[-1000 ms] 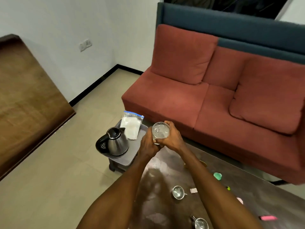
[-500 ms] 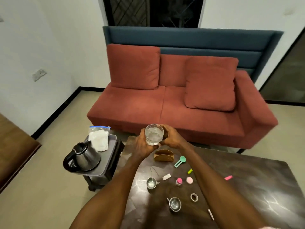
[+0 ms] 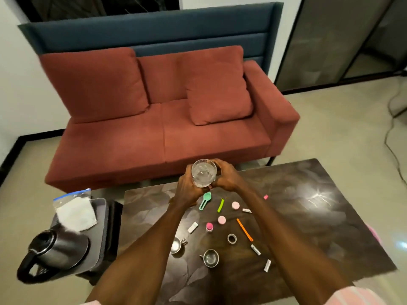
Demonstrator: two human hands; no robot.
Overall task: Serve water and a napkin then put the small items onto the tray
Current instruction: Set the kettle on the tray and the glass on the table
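Note:
A clear glass of water [image 3: 203, 172] is held upright above the far edge of the dark marbled table [image 3: 308, 216]. My left hand [image 3: 187, 190] grips its left side and my right hand [image 3: 226, 177] grips its right side. Small items lie scattered on the table below: a green scoop [image 3: 205, 200], a lime clip [image 3: 220, 205], pink caps [image 3: 235, 205], an orange stick [image 3: 244, 229], two little metal cups [image 3: 210, 257] and white sachets [image 3: 192, 227]. On a grey tray [image 3: 102, 219] at the left sit a steel kettle [image 3: 57, 249] and a zip bag of napkins [image 3: 74, 211].
A red sofa [image 3: 163, 133] with a blue back stands just beyond the table. The tray rests on a low dark stand left of the table. A cable [image 3: 392, 137] runs over the floor at the far right. A pink object [image 3: 373, 233] lies at the table's right edge.
The view has swung to the right, so the tray and kettle sit lower left now. Both hands still grip the glass, which now hangs over the table's far edge.

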